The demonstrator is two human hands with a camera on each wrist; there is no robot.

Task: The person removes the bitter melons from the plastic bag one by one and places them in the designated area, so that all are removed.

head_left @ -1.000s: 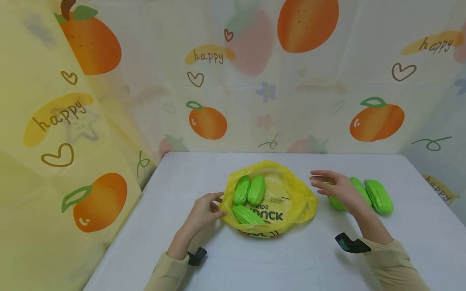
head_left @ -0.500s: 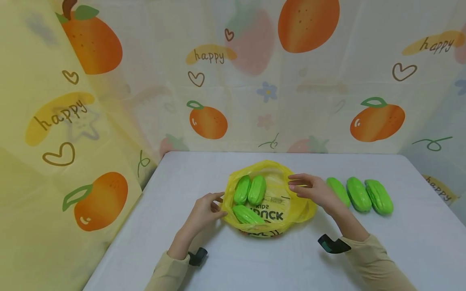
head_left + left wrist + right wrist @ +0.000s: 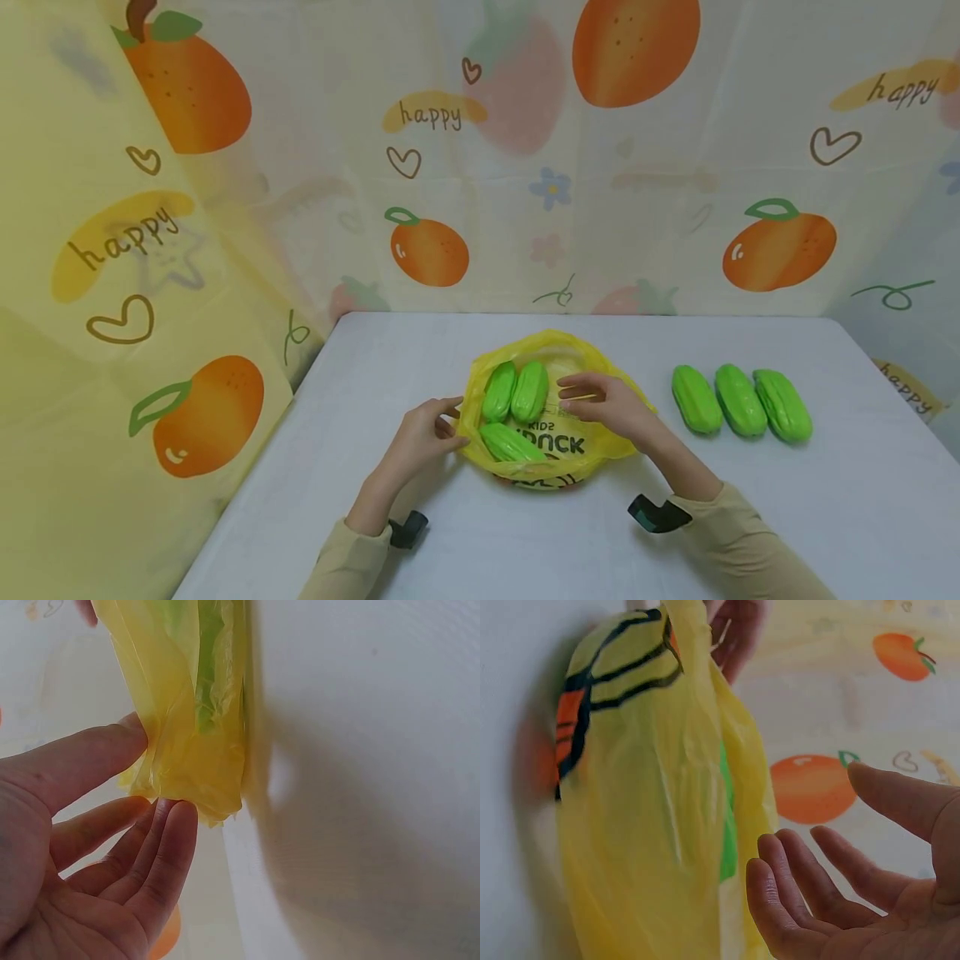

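Observation:
A yellow plastic bag point(image 3: 600, 358) with dark print lies on the white table with its mouth spread wide. Inside it are three shiny, ridged, oblong green pieces: two side by side point(image 3: 530, 392) at the back left and one slanted point(image 3: 512, 442) in front. My left hand point(image 3: 422, 433) pinches the left rim of the bag between thumb and fingers, as the left wrist view point(image 3: 112, 832) of the hand also shows. My right hand point(image 3: 603, 406) hovers over the right part of the bag's mouth, fingers loosely bent and holding nothing; in the right wrist view its fingers point(image 3: 795, 877) are beside the yellow film.
To the right of the bag, three more green oblong pieces point(image 3: 741, 401) lie in a row on the white table point(image 3: 525, 550). A patterned cloth backdrop point(image 3: 510, 233) with oranges rises behind the table's back edge and along the left side.
My right hand has moved left from beside the row of green pieces to over the bag's mouth. The left hand stays at the bag's left rim.

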